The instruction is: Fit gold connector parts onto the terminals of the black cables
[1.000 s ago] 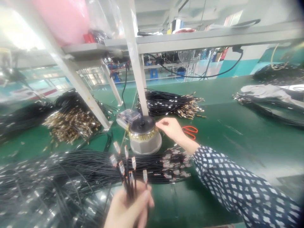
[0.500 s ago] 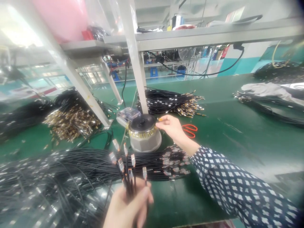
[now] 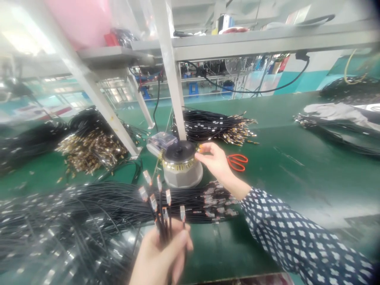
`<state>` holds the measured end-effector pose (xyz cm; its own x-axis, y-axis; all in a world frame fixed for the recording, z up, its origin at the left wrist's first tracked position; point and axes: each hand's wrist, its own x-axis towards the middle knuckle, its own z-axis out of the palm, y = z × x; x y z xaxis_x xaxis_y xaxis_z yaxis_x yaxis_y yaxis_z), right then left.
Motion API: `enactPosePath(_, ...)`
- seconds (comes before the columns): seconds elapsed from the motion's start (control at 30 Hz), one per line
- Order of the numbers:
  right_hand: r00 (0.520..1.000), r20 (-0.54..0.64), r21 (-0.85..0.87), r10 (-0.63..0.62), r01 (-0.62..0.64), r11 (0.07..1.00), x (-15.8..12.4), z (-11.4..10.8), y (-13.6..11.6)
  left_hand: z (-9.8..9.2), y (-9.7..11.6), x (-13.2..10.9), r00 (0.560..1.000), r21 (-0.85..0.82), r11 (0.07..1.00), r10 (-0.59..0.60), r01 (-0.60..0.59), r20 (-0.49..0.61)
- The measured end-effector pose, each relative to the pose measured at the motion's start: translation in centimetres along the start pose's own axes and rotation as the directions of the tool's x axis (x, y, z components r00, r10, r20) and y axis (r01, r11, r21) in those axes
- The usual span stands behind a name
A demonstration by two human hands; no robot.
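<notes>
My left hand is closed around several black USB cables, their silver connectors with orange inserts pointing up. One cable stands slightly apart, by the fingertips. Beyond it, a round tape dispenser with a grey base and black top carries short yellowish strips around its rim. At the dispenser's right edge, my right hand pinches what looks like a small yellowish piece of tape, mostly hidden by the fingers. A thick bundle of black cables lies between the hands and the dispenser, its silver plugs at the right end.
Red-handled scissors lie right of my right hand. Behind are a cable bundle with gold-coloured ends and another heap of cable ends at left. White shelf posts rise from the green table. A grey cloth covers cables at right.
The view has shifted slightly. My right hand stays at the dispenser's rim with its fingertips together, and my left hand keeps its hold on the cables.
</notes>
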<state>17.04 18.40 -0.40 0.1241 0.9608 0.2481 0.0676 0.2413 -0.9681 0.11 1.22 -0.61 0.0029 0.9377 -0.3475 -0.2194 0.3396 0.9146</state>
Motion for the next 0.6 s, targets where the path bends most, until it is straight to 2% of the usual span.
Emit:
enactPosePath(0.1,1.0,0.012,-0.008,-0.013,0.013,1.0,-0.1,0.2,-0.6,0.0,0.0,0.0,1.0,0.008,1.0,-0.01,0.01,0.004)
enactPosePath(0.2,0.995,0.043,-0.031,-0.087,0.088,0.996,-0.7,0.2,-1.9,0.2,0.1,-0.1,1.0,0.01,1.0,0.009,-0.009,-0.001)
enactPosePath(0.33,0.974,0.126,-0.066,-0.191,0.2,0.978,-3.2,-0.5,-3.8,0.4,0.3,-0.2,1.0,-0.014,1.0,0.016,-0.016,-0.023)
enactPosePath(0.37,0.976,0.165,-0.067,-0.144,0.157,0.985,-4.2,-0.8,-4.0,0.5,0.4,-0.2,1.0,-0.02,1.0,0.015,-0.016,-0.027)
enactPosePath(0.4,0.973,0.23,-0.056,-0.031,0.045,0.997,-5.2,-1.2,-4.2,0.5,0.4,-0.3,0.999,-0.025,1.0,0.018,-0.018,-0.029)
enactPosePath(0.43,0.94,0.323,-0.04,0.106,-0.099,0.994,-6.2,-1.5,-4.2,0.6,0.4,-0.3,0.999,-0.03,0.999,0.025,-0.026,-0.032)
enactPosePath(0.47,0.899,0.394,0.001,0.189,-0.206,0.979,-7.2,-1.8,-4.2,0.7,0.4,-0.3,0.999,-0.035,0.999,0.036,-0.037,-0.036)
enactPosePath(0.53,0.853,0.472,0.057,0.222,-0.281,0.958,-9.0,-2.2,-4.0,1.0,0.4,-0.4,0.997,-0.035,0.997,0.062,-0.063,-0.052)
enactPosePath(0.6,0.848,0.487,0.062,0.209,-0.272,0.96,-10.2,-2.2,-3.9,1.2,0.4,-0.5,0.994,-0.023,0.996,0.081,-0.083,-0.075)
